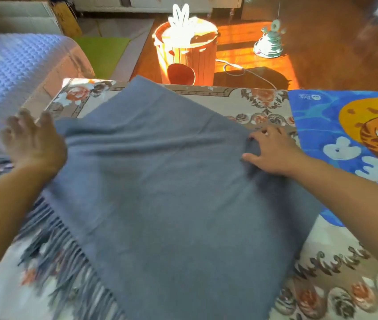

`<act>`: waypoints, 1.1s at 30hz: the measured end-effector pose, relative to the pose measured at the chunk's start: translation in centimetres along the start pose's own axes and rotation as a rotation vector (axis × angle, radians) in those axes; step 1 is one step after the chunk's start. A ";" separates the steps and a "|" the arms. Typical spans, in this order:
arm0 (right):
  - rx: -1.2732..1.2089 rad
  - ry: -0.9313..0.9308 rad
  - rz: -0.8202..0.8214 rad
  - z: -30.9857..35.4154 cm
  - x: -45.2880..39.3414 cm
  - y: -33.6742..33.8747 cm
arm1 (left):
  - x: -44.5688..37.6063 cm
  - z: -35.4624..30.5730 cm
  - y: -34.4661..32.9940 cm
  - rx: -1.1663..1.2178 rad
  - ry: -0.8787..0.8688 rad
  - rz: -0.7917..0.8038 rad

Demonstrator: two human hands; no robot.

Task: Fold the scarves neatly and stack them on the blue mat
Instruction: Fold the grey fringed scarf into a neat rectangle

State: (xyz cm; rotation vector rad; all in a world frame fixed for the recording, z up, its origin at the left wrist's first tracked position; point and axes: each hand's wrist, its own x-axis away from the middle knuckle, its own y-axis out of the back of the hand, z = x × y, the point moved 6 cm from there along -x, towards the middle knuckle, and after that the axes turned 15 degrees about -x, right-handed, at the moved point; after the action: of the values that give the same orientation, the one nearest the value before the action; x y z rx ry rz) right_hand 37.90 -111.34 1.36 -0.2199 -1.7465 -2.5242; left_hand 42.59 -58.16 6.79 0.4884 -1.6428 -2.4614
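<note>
A large grey-blue scarf (160, 181) lies spread over the floral-covered table (241, 100), its fringe hanging at the lower left. My left hand (33, 142) is at the scarf's left edge, fingers spread and blurred by motion; whether it holds the cloth is unclear. My right hand (271, 151) rests on the scarf's right edge and pinches a small bunch of fabric between thumb and fingers. The blue mat (321, 125) with an orange tiger picture lies to the right, its near corner under the scarf's edge.
A lilac waffle blanket (10, 72) covers furniture at the left. Beyond the table stand an orange wooden barrel bin (185, 54), a white cable and a small teal toy (268, 42) on the sunlit wooden floor.
</note>
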 end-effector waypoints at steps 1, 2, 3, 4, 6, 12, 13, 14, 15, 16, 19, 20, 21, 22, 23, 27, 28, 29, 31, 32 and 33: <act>-0.045 -0.056 -0.008 -1.0 -0.5 0.4 | 2.4 -4.1 2.2 0.077 -0.084 -0.009; -0.077 -0.130 -0.004 -2.3 -0.9 0.7 | 5.5 -8.2 4.3 0.185 -0.183 0.002; -0.083 -0.185 0.008 -3.4 -1.2 0.8 | 9.1 -11.9 5.4 0.287 -0.299 0.037; -0.081 -0.222 0.028 -4.4 -1.1 0.9 | 13.6 -15.1 6.5 0.350 -0.408 0.065; -0.129 -0.249 0.058 -5.4 -0.1 1.0 | 23.5 -18.8 7.8 0.422 -0.592 0.081; -0.140 -0.351 0.111 -9.0 7.0 1.2 | 44.4 -20.9 7.9 0.274 -0.930 0.162; -0.143 -0.389 0.093 -10.4 8.6 1.6 | 45.4 -21.0 8.0 0.253 -0.948 0.145; -0.155 -0.444 0.075 -12.1 10.5 2.1 | 46.2 -20.9 8.3 0.241 -0.975 0.134; -0.172 -0.502 0.059 -14.0 12.6 2.5 | 46.8 -20.8 8.7 0.237 -1.008 0.128; -0.186 -0.566 0.049 -15.7 15.2 2.9 | 47.4 -20.6 9.0 0.240 -1.034 0.124; -0.242 -0.701 0.033 -20.0 23.9 3.1 | 48.8 -19.6 9.8 0.240 -1.092 0.138; -0.273 -0.737 0.027 -20.9 26.5 2.9 | 49.2 -19.2 9.8 0.239 -1.118 0.118; -0.304 -0.763 0.012 -21.7 28.7 2.6 | 49.6 -18.5 9.7 0.222 -1.144 0.090; -0.325 -0.781 -0.002 -22.1 30.5 2.3 | 50.0 -17.9 9.3 0.183 -1.170 0.074; -0.338 -0.782 -0.021 -22.2 31.9 2.1 | 50.3 -17.2 9.0 0.134 -1.182 0.043; -0.401 -0.813 0.000 -21.7 35.3 1.2 | 51.2 -14.9 9.7 0.084 -1.187 -0.114; -0.412 -0.815 0.021 -21.4 35.9 1.0 | 51.3 -14.5 9.8 0.085 -1.190 -0.113; -0.420 -0.815 0.032 -21.2 36.4 0.9 | 51.5 -14.0 9.9 0.076 -1.183 -0.077; -0.405 -0.821 0.087 -20.3 37.7 1.0 | 52.1 -12.9 10.0 0.053 -1.162 0.071; -0.347 -0.826 0.128 -19.6 38.4 1.1 | 52.5 -12.4 10.0 0.050 -1.160 0.149; -0.248 -0.808 0.144 -18.8 39.1 1.3 | 52.8 -11.8 10.0 0.060 -1.145 0.237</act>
State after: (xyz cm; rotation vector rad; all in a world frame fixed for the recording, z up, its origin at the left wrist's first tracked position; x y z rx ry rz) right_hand -2.02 -128.29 2.08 -1.4898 -1.4743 -2.7173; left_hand -3.49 -87.87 1.86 -1.2740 -1.8626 -2.5982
